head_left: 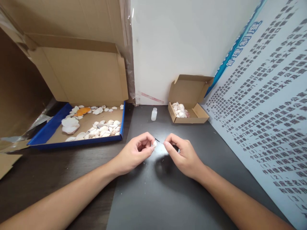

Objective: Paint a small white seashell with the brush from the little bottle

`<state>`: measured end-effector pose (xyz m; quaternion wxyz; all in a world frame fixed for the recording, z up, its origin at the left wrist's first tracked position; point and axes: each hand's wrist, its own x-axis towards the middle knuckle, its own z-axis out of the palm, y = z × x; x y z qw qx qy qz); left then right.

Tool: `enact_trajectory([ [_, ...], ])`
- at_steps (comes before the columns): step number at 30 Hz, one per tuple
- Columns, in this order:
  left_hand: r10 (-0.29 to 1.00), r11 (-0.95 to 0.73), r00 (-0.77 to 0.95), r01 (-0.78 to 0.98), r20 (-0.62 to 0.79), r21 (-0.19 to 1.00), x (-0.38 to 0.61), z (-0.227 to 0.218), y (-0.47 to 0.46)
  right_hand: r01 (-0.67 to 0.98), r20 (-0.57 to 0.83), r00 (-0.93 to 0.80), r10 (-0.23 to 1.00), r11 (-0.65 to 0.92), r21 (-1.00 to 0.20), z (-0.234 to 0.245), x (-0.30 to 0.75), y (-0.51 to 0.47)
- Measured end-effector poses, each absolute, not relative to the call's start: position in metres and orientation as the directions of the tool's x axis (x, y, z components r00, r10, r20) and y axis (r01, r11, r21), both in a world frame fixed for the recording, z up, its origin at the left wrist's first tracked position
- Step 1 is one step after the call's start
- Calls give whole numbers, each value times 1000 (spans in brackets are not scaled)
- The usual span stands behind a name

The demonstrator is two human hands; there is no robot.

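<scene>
Over the middle of the dark table, my left hand [136,151] is closed, pinching a small white seashell [154,144] between thumb and fingertips. My right hand [183,153] is closed too, around a thin brush [158,141] whose dark tip points left, close to the shell; whether it touches I cannot tell. A black part shows behind the right fingers, mostly hidden by them. Beyond both hands stands a small uncapped bottle [153,115] with whitish contents, upright.
On the left, a blue-edged cardboard box [81,145] with a raised lid holds many white shells [103,129] and an orange one [82,111]. A smaller open box [190,120] of shells [179,109] sits back right. A printed board [261,105] leans along the right side.
</scene>
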<state>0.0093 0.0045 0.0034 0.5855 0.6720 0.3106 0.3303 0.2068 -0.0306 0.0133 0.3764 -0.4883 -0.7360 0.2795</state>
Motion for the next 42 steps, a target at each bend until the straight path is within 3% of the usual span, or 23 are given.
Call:
enact_trajectory([
  [9, 827, -60, 559, -13, 57, 998, 8, -2, 8, 496, 215, -312, 925, 352, -794, 14, 206, -34],
  [16, 814, -4, 580, -39, 25, 999, 7, -4, 7, 495, 283, -233, 930, 364, -789, 14, 206, -33],
  [27, 829, -41, 558, -14, 42, 999, 9, -3, 8, 509, 239, -278, 931, 353, -785, 13, 205, -34],
  [37, 820, -39, 572, 16, 23, 999, 9, -1, 6, 513, 321, -172, 931, 363, -778, 14, 205, -33],
  [42, 825, -23, 565, 2, 18, 1000, 9, -2, 6, 514, 305, -204, 930, 367, -775, 12, 204, -34],
])
